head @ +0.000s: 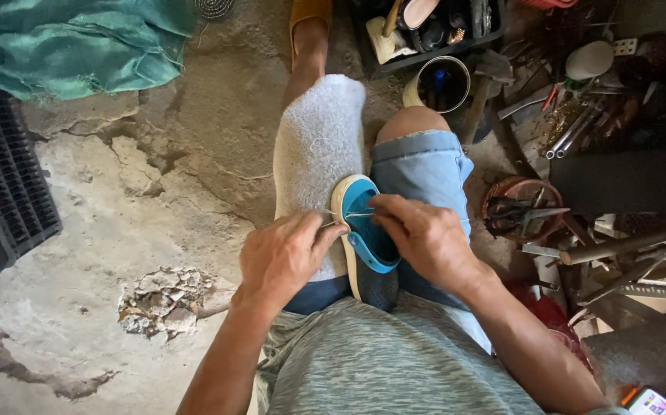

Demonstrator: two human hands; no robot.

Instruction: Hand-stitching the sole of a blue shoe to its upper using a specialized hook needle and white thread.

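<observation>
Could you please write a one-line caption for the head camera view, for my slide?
Both hands, left and right, work on a blue shoe held between the knees.

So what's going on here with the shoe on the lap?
A person sits on a cracked concrete floor with a blue shoe wedged between the knees, beside a white towel draped over the left leg. The left hand pinches a thin needle-like tool at the shoe's white rim, and the right hand pinches inside the opening, with a fine thread apparently stretched between them. It looks like hand stitching at the edge of the shoe. A tin and scattered tools lie to the right.
</observation>
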